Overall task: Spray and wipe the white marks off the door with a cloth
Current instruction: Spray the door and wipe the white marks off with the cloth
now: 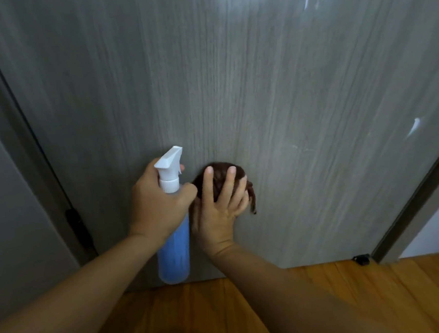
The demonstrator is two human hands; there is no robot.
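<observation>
We've got one view only, the head cam, wide-angle, worn up top and looking fwd and down. It's close in on the grey door (259, 87), which fills most of the pic and bows at the edges. Both forearms come in from the bottom; the wood floor (386, 292) runs along below, w/ the hinge side at left.
</observation>
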